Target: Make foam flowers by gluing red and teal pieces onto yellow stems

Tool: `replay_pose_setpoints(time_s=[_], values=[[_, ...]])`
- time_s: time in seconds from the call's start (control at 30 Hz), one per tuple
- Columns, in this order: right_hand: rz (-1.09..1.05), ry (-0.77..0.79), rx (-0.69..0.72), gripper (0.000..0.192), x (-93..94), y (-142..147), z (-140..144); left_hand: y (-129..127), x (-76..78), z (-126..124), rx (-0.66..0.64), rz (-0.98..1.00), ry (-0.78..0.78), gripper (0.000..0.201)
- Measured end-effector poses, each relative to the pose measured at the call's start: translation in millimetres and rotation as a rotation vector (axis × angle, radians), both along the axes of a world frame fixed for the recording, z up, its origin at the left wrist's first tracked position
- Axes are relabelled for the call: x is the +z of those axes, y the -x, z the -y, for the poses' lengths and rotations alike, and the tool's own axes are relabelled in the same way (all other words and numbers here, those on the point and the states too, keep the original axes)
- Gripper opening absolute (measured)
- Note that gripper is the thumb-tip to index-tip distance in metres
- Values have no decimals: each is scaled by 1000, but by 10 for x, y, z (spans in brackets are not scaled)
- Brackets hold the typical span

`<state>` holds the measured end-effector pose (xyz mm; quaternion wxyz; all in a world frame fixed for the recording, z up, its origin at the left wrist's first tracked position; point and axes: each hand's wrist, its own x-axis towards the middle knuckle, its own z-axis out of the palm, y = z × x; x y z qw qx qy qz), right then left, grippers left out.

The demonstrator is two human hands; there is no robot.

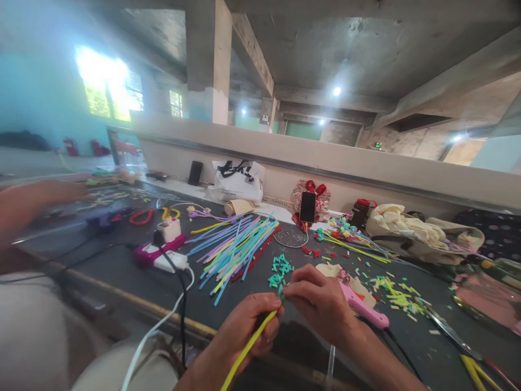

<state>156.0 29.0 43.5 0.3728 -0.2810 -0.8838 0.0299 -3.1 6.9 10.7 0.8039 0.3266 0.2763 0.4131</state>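
My left hand (252, 328) is closed around a yellow-green stick (246, 350) that runs down toward me. My right hand (321, 301) pinches a small teal piece (280, 292) at the stick's upper tip, so both hands meet over the dark table's near edge. Just beyond them lies a heap of teal bits (277, 270). A pink glue gun (364, 309) rests on a cream scrap right of my right hand.
A fan of coloured sticks (234, 250) lies mid-table, with a power strip and plugs (169, 255) to its left. A phone (307, 207) leans on a red bag. Bags (238, 182), cloth (402, 225) and scissors (456, 334) surround. Another person's arm (36, 201) reaches in at left.
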Motion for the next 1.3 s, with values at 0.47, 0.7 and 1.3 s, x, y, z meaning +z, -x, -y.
replay_pose_setpoints(time_s=[0.47, 0.7, 1.3], values=[[-704, 906, 113, 28, -192, 149, 152, -38, 183, 122, 397, -288, -200, 31], [-715, 961, 166, 24, -56, 218, 209, -35, 176, 141, 346, -297, -258, 35], [-720, 930, 204, 17, -119, 203, 179, -38, 176, 149, 298, -351, -260, 30]])
